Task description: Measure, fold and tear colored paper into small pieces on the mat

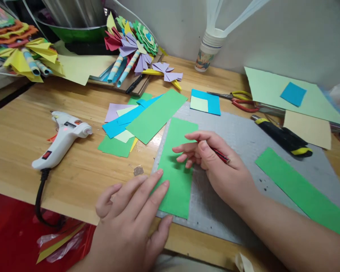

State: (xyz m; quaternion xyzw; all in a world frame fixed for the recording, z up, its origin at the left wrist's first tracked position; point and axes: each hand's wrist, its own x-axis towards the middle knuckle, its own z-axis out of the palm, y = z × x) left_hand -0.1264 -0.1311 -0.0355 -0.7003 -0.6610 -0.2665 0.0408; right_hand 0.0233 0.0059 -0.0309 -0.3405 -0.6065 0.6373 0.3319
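A green paper strip lies lengthwise on a grey cutting mat. My left hand rests flat, fingers spread, with the fingertips pressing the strip's lower left corner. My right hand sits over the strip's right edge and grips a thin red and black pencil between thumb and fingers, its other fingers stretched out over the paper.
A white glue gun lies at left with its black cord over the table edge. Loose green, blue and lilac paper pieces lie beside the mat. Another green strip, a black and yellow utility knife, scissors and folded paper flowers lie further back.
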